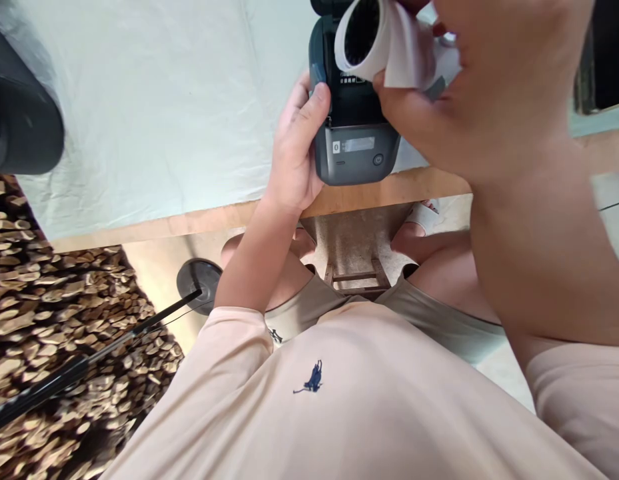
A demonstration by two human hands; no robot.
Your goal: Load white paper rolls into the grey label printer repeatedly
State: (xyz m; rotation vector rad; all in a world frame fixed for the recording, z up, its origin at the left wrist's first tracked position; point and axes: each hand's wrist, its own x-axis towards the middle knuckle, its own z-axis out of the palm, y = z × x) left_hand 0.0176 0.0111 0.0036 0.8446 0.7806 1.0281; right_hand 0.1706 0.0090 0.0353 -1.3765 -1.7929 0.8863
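A dark grey portable label printer (354, 157) with its lid flipped up is at the table's front edge. My left hand (302, 137) grips its left side, thumb on the rim of the roll compartment. Held by my right hand (439, 113) is a white paper roll (384, 47) with a dark hollow core, tilted above the right part of the compartment. A loose flap of its paper hangs by my thumb. The roll and my hand cover part of the compartment; some of my right fingers are hidden or cut off at the top edge.
Pale sheeting covers the table (164, 120), whose wooden edge runs across in front of me. A dark rounded object (22, 107) is at the left, a black device (604, 60) at the right. Below left are a stand with a round base (199, 287) and stacked firewood (64, 300).
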